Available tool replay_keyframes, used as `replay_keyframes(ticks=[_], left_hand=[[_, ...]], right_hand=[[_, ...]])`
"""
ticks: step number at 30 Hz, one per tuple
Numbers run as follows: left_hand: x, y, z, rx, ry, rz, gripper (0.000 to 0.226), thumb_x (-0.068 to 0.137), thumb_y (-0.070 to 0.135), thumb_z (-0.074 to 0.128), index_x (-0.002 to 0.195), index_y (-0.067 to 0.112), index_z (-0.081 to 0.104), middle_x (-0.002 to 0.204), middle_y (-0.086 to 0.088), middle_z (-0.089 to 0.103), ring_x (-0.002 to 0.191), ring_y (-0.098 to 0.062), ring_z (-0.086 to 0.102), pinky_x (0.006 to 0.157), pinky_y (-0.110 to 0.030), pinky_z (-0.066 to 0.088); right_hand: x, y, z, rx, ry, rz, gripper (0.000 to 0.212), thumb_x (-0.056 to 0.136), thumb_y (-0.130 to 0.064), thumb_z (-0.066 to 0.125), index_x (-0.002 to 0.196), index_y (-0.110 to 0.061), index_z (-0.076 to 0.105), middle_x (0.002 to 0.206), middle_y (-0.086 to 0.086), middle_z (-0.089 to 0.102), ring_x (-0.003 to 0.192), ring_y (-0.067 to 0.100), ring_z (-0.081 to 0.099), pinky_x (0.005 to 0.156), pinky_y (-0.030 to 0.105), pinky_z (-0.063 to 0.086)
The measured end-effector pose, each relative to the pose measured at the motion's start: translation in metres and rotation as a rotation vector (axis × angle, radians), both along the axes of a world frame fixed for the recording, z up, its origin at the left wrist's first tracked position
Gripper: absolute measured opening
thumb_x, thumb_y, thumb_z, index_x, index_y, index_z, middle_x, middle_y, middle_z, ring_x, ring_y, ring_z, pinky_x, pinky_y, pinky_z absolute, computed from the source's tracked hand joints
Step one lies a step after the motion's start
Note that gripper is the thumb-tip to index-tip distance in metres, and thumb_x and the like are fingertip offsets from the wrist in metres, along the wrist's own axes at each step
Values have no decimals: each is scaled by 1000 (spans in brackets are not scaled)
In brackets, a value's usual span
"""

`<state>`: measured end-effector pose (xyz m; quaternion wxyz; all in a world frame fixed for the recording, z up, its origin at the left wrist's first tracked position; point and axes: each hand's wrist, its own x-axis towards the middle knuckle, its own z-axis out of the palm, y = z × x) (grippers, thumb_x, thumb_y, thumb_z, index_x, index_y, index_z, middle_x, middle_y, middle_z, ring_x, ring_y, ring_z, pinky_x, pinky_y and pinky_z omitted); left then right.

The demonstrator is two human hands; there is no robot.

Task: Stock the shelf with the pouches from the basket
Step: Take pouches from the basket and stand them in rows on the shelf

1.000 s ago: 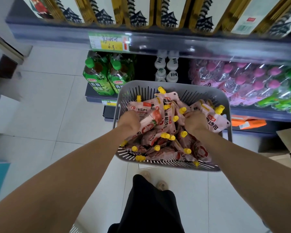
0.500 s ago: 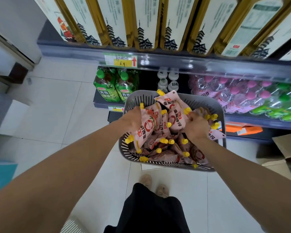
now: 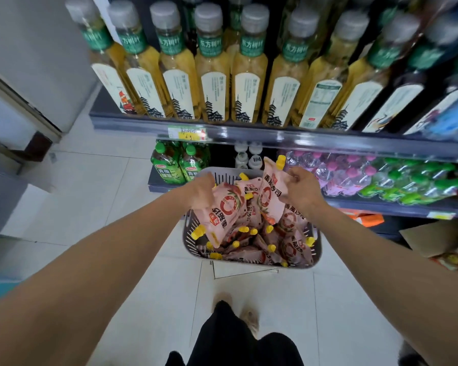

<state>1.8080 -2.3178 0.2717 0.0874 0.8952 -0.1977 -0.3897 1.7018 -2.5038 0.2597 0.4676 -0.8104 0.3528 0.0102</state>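
Observation:
A grey slotted basket (image 3: 316,253) stands on the floor in front of the shelf, full of pink pouches with yellow caps (image 3: 291,245). My left hand (image 3: 201,190) is shut on a pink pouch (image 3: 224,210) that hangs cap-down above the basket's left side. My right hand (image 3: 300,188) is shut on another pink pouch (image 3: 269,192), held cap-up above the basket's far right. Both pouches are lifted clear of the pile.
A shelf edge (image 3: 302,140) with a price tag runs above the basket, lined with yellow tea bottles (image 3: 214,83). Lower shelves hold green bottles (image 3: 177,165) and pink and green capped water bottles (image 3: 376,175). A cardboard box (image 3: 439,237) lies at right. White floor tiles lie to the left.
Both hands have risen out of the basket, each lifting a pouch. The view has tilted upward, and the tea-bottle shelf now fills the top.

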Motion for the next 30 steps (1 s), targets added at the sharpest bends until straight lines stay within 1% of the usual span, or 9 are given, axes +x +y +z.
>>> replay_keyframes(ticks=[3,5,7,9,12,16,19,23,30], left_hand=[[-3,3,21,30,-45,-76,32,79,-3,62,111,-6,60,86,-10,59,88,-25,59,69,-27,48],[-7,3,42,30,-68,-140,23,80,-1,59,102,1,67,88,-9,61,86,-22,57,70,-26,46],[-13,2,67,-15,-127,-170,20,83,0,56,95,5,70,91,-11,63,87,-19,56,69,-23,42],[-17,1,92,-75,-172,-149,26,84,0,55,105,4,71,107,-10,68,99,-19,60,80,-24,45],[-25,5,127,-152,-244,-123,24,85,4,60,106,8,72,111,-7,70,103,-21,63,80,-24,45],[-31,13,169,-239,-335,-86,19,83,3,63,98,6,74,101,-9,72,85,-18,61,74,-24,44],[-33,16,205,-277,-420,-87,17,84,3,62,95,6,74,100,-10,73,82,-16,58,78,-27,49],[-30,20,259,-297,-557,-131,20,85,0,59,97,6,74,104,-7,72,92,-16,62,81,-24,45],[-22,27,355,-292,-773,-183,20,85,1,58,96,7,74,89,-3,67,85,-16,58,77,-25,42]], right_hand=[[-10,-2,21,166,13,-59,21,81,7,62,80,-12,52,89,11,52,89,27,58,88,43,53],[-13,-2,40,255,-31,-102,28,86,7,55,70,-15,46,88,13,49,88,28,56,87,52,54],[-14,1,62,294,-90,-118,30,91,6,47,68,-14,44,83,10,47,88,27,53,80,45,57],[-15,6,87,294,-144,-125,30,94,3,42,69,-14,43,80,8,51,91,28,57,67,32,60],[-16,8,118,195,-169,-114,16,97,-1,39,84,-8,47,103,23,59,102,34,62,52,22,57],[-18,13,152,82,-271,-64,11,98,-6,38,98,-6,48,104,20,56,97,33,61,77,42,59],[-17,18,177,-12,-385,-51,14,97,-13,41,87,-13,52,98,14,61,89,32,63,78,52,57],[-10,25,224,-122,-527,-77,26,94,-21,45,69,-29,44,85,3,60,90,31,64,78,54,55],[9,31,318,-229,-777,-122,15,91,-21,45,77,-18,49,90,5,60,93,30,62,82,53,52]])
